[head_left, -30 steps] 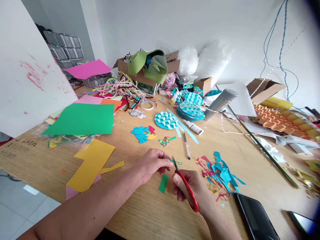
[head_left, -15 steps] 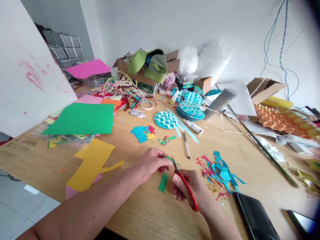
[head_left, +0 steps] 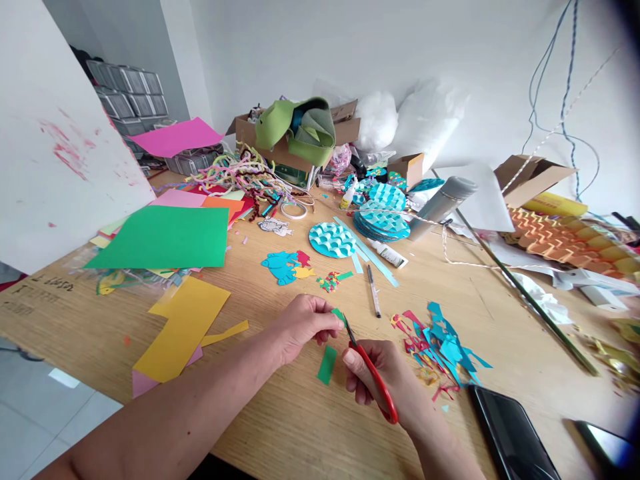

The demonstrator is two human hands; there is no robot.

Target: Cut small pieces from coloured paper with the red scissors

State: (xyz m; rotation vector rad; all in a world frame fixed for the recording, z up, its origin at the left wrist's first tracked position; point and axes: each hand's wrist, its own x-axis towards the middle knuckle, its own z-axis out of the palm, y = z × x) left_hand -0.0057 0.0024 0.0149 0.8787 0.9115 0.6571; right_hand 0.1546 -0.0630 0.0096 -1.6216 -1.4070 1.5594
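Note:
My left hand pinches a small piece of green paper between thumb and fingers. Red-handled scissors are gripped in my right hand, their dark blades right at the edge of that green piece. Below the two hands a green paper strip lies on the table. Beyond them are a blue paper fish, a small yellow fish and a red one partly covered. Beside these sits a little heap of tiny red, green and yellow cuttings.
Blue and red paper scraps and a black phone lie to the right. A pen, a white glue bottle and a patterned blue disc are ahead. Yellow paper and a green sheet cover the left.
The green piece in my left hand has turned, showing more of its face near the fingertips. The scissors stay almost in place, with their blades shifted slightly.

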